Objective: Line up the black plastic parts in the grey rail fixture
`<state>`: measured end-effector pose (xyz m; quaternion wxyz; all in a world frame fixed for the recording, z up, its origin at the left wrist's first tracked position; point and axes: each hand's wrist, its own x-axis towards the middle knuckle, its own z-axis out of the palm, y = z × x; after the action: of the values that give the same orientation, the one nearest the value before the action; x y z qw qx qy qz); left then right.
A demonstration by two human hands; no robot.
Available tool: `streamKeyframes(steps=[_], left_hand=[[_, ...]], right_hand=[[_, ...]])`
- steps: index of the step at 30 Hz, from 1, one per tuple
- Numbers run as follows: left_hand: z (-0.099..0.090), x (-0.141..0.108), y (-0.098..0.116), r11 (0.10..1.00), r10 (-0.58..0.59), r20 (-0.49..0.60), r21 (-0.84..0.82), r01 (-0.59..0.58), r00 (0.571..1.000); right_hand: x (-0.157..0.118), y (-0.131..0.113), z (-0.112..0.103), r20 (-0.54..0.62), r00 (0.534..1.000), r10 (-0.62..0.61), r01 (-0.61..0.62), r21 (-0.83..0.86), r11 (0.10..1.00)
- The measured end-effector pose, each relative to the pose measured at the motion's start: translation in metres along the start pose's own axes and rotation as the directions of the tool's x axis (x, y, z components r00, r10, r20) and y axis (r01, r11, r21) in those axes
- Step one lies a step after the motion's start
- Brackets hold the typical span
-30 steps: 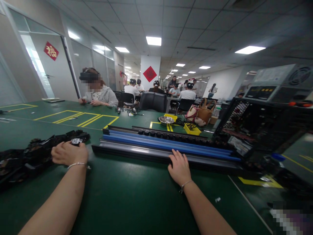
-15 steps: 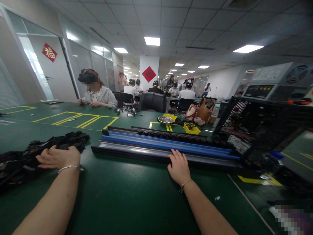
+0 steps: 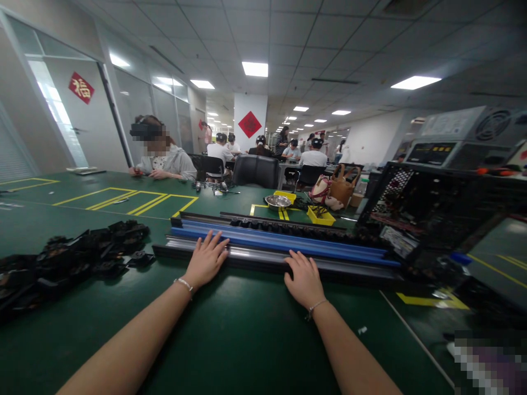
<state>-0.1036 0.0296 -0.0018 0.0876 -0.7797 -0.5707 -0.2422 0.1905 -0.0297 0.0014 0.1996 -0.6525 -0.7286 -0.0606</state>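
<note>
Both my hands rest at a long black rail with a silvery channel, which lies across the green table. My left hand is spread over its left part, fingers apart and touching its top. My right hand lies flat near the rail's middle, fingertips on its near edge. Just behind is a blue-channelled rail, and behind that a row of small black parts. To the left lies a long heap of black plastic parts. Neither hand holds anything that I can see.
An open computer case stands on the right with a power supply on top. Beyond the rails are a metal bowl and a yellow bin. A person in a headset sits across the table.
My left hand has moved right, from above the heap of black parts onto the silvery rail. My right hand has stayed at the rail.
</note>
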Motion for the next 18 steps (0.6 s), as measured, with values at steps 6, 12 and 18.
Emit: streamKeyframes(steps=[6,12,18], left_hand=[[-0.001,-0.003,-0.009,0.993,0.102,0.080,0.046,-0.106,0.992],[-0.001,-0.002,-0.008,0.993,0.103,0.069,0.058,-0.107,0.992],[-0.001,-0.003,-0.007,0.994,0.092,0.062,0.055,-0.096,0.994]], right_hand=[[0.004,0.059,-0.023,-0.098,0.968,0.231,-0.237,-0.060,0.970],[-0.016,0.142,-0.042,-0.397,0.701,0.593,-0.636,0.030,0.771],[-0.032,0.173,-0.040,-0.435,0.505,0.746,-0.745,0.218,0.631]])
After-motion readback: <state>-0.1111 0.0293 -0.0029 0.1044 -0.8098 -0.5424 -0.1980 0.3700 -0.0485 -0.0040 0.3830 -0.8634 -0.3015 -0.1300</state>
